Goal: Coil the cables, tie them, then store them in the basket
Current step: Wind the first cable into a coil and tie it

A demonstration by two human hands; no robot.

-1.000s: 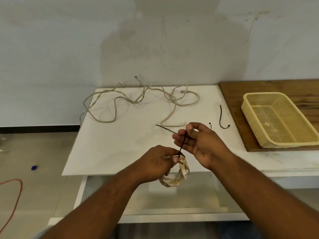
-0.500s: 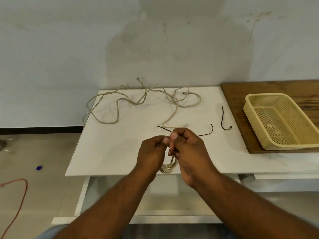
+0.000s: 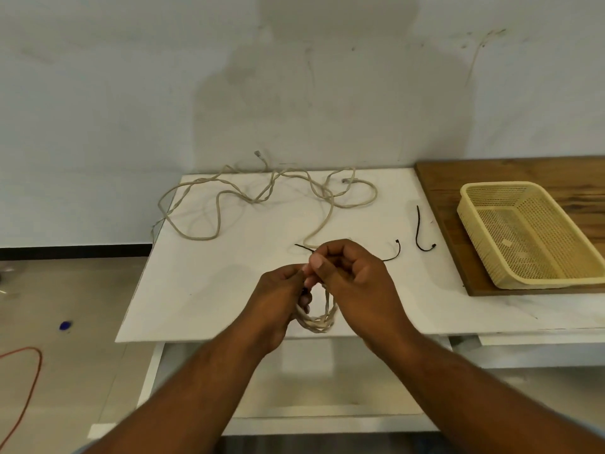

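- Yellow basket (image 3: 491,186) on wooden board (image 3: 458,178), right end of bench (image 3: 212,290); tiny pale flecks on its mesh floor.
- Coiled cable (image 3: 319,324) hanging over bench's near edge, between both hands.
- Left hand (image 3: 278,296) gripping its left side; right hand (image 3: 357,283) pinching its top, fingers curled.
- Loose cable (image 3: 199,239) sprawled along bench's back.

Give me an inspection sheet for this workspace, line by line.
Surface: white tabletop, brown wooden board at its right.
Job's things: coiled beige cable held near the front edge; yellow perforated plastic basket on the board, no cable inside; curved black cable tie; second black tie partly hidden behind the hands.
Clutter: nothing seen.
Hands: left hand and right hand both grip the coil.
Cables: loose beige cable sprawled uncoiled across the far side.
Surroundings: pale wall; thin red cord and small blue object on the floor.
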